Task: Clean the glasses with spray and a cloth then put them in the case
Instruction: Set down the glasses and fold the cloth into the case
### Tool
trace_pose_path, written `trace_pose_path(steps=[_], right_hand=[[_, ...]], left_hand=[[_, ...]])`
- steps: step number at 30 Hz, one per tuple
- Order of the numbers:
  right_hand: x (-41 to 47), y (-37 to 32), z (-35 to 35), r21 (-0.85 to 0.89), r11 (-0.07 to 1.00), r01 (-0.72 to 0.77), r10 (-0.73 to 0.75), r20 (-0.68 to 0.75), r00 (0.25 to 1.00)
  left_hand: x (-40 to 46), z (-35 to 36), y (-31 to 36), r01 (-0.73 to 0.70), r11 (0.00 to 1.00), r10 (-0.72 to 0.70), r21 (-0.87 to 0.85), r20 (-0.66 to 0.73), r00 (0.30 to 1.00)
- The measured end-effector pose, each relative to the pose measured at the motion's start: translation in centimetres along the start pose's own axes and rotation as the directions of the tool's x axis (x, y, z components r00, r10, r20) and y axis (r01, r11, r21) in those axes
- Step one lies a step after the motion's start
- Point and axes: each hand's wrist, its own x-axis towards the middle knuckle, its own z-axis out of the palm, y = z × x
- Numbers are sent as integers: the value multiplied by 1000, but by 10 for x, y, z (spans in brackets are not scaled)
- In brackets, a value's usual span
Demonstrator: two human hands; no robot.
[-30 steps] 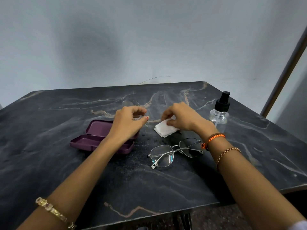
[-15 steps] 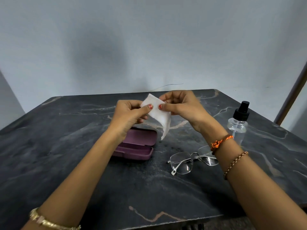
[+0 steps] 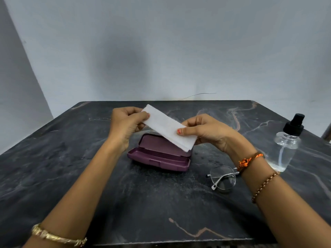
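Observation:
A white cloth (image 3: 165,125) is stretched out flat in the air between both hands. My left hand (image 3: 125,125) pinches its far left end, my right hand (image 3: 206,130) pinches its near right end. Under the cloth the purple glasses case (image 3: 159,158) lies open on the table. The metal-framed glasses (image 3: 223,178) lie on the table right of the case, partly hidden behind my right wrist. A clear spray bottle (image 3: 286,145) with a black nozzle stands at the right.
Everything sits on a dark marble table (image 3: 125,203) against a pale wall. The table's front edge runs along the bottom of the view. A thin wire lies at the table's back edge.
The cloth was picked up off the table and unfolded; both hands have drawn apart and it is now spread into a long strip above the case.

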Motion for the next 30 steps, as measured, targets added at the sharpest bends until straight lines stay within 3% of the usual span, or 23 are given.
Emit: trace_pose_path(steps=[3,6,13,20,30], right_hand=[[1,2,2,171,985,-10,25,-87,996],[0,5,5,180,984,-11,35,-133,990],[0,11,16,-101,994,-46,38,-77,996],[5,17,21,-251,966,-55,41,-60,997],[5,20,27,-527,849,-41,-14,-100,995]], left_hand=[[2,-11,-6,69,997,-69,35,9,998],[4,-17,-9,126,984,-131,126,30,991],[-1,-29,-12,216,907,-291,363,167,942],[0,-34,-16,157,847,-280,508,175,944],[1,-33,-23,111,723,-343,682,215,914]])
